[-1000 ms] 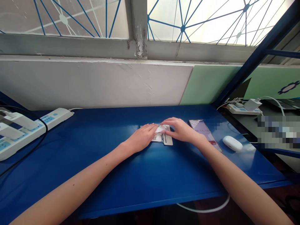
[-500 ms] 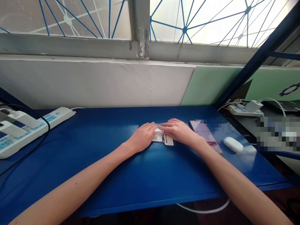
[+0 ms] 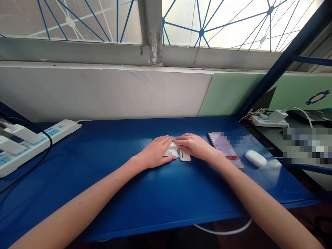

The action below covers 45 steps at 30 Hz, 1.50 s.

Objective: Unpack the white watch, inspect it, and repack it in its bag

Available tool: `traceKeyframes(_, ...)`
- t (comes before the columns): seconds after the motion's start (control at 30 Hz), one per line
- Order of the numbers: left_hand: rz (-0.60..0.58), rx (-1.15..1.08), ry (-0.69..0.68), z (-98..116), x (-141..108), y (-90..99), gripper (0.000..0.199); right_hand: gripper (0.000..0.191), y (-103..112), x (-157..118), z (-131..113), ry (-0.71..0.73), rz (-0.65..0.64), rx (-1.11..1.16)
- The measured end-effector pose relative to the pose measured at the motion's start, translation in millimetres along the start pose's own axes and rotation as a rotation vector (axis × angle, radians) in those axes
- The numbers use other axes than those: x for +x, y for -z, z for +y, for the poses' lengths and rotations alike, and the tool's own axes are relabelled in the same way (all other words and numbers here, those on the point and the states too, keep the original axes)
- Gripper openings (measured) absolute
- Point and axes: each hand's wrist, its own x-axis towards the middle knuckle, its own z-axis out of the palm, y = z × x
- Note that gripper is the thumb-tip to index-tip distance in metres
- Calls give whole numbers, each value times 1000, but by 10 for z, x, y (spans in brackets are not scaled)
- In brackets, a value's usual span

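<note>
On the blue table [image 3: 145,197] lies a small flat whitish packet [image 3: 172,151], partly covered by both hands. My left hand [image 3: 157,152] lies flat over its left side, fingers stretched out and thumb along its near edge. The bent fingers of my right hand [image 3: 193,145] come together at the packet's far edge; what they pinch, if anything, is too small to make out. A pale card-like piece [image 3: 185,155] with a dark line sticks out below my right hand, beside the packet.
Right of my right hand lies a phone [image 3: 226,150] with its screen lit, and beyond it a white rounded case [image 3: 256,158]. A white power strip [image 3: 55,133] with plugs and a black cable [image 3: 48,152] occupies the left side. A blue metal post [image 3: 282,65] slants up at the right.
My left thumb has moved out to the near edge of the packet, and more of the packet shows. The whole view has shifted slightly.
</note>
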Motion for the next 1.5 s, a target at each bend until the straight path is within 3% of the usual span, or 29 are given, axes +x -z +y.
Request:
traceKeyframes(0.43,-111,-69,83,56,12,46,76,36,8,-22,6,7,-37,-32)
traceKeyframes(0.63,-28,-178,154,47,-2,7,103,34,30,-32,18,-30,-52,-99)
traceKeyframes(0.87,-170,5,170,-36,13,67,80,37,52,-67,92,-75,-60,-125)
traceKeyframes(0.97,-190,45,194,-136,8,65,78,37,55,-64,89,-81,-61,-131)
traceKeyframes(1.13,-151,1,158,-226,-2,56,78,38,53,-62,66,-75,-50,-135)
traceKeyframes(1.5,-60,-44,142,-216,-12,19,76,47,79,-42,-67,-55,57,-136)
